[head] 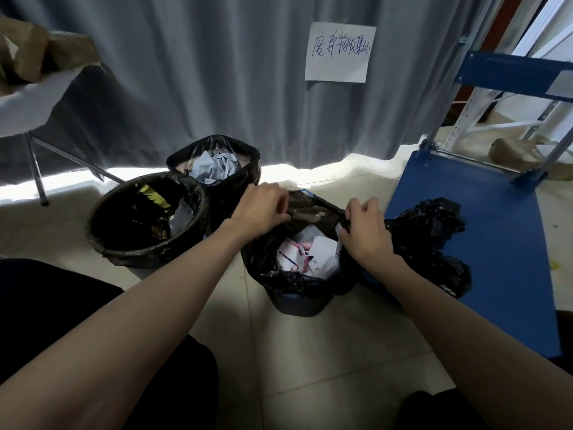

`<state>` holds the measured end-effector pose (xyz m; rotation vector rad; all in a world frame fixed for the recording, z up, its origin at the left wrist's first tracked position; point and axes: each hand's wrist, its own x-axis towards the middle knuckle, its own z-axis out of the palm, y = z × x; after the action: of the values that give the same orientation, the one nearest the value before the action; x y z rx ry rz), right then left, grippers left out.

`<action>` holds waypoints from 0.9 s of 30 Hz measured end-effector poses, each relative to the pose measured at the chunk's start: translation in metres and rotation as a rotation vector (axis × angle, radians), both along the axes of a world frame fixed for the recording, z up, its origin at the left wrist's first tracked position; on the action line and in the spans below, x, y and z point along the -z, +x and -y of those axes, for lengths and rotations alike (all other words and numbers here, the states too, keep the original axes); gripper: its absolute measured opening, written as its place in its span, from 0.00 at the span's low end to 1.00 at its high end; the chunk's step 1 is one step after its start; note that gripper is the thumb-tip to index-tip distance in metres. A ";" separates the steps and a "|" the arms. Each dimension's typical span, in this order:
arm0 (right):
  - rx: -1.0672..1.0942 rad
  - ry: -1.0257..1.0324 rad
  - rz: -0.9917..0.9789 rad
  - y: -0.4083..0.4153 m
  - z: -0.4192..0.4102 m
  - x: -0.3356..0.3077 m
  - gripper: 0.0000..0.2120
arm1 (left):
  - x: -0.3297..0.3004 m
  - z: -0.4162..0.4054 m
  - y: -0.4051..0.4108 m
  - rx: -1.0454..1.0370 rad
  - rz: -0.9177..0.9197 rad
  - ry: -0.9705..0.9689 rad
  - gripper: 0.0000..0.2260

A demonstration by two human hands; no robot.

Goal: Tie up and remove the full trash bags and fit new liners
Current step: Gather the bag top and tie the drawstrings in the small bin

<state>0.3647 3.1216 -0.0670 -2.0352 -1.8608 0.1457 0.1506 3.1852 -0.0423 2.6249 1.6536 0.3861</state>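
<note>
At the far left a white-covered table [28,100] on thin metal legs carries brown paper-wrapped bundles [37,54], and a grey curtain [198,72] hangs behind everything. On the tiled floor [310,352] nearest the table stands a round bin [145,220], its black liner folded over the rim and dark scraps with a yellow strip inside. Just behind and to its right is a squarer bin [215,162], also lined in black, holding crumpled pale blue paper. The left hand [263,209] reaches over the near bin [299,301] and pinches the far-left edge of its black trash bag [269,268], fingers curled around the plastic. That bag sits inside the bin, open at the top, with white and pink paper waste [307,252] showing. The right hand [367,231] grips the bag's right edge, fingers bunched on the plastic, though how much it has gathered is hard to judge in the dark folds. A handwritten paper sign [339,51] is fixed to the curtain above. Just right of the hands a crumpled black bag [431,240] lies on a blue platform cart [502,231], by metal shelving [508,97].
</note>
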 end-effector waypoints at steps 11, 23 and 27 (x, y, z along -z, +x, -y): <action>0.119 -0.524 -0.350 0.027 0.018 -0.003 0.27 | 0.021 0.036 0.013 0.252 -0.223 -0.489 0.13; 0.290 -0.281 -1.188 0.013 0.012 -0.024 0.07 | 0.008 0.056 0.045 0.187 0.320 -0.432 0.25; 0.295 -0.265 -1.143 0.013 0.007 -0.025 0.13 | 0.010 0.063 0.062 0.138 -0.005 -0.270 0.13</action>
<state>0.3782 3.1145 -0.0424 -1.7055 -0.8388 1.2172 0.2124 3.1225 -0.0522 2.5184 1.4011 0.1407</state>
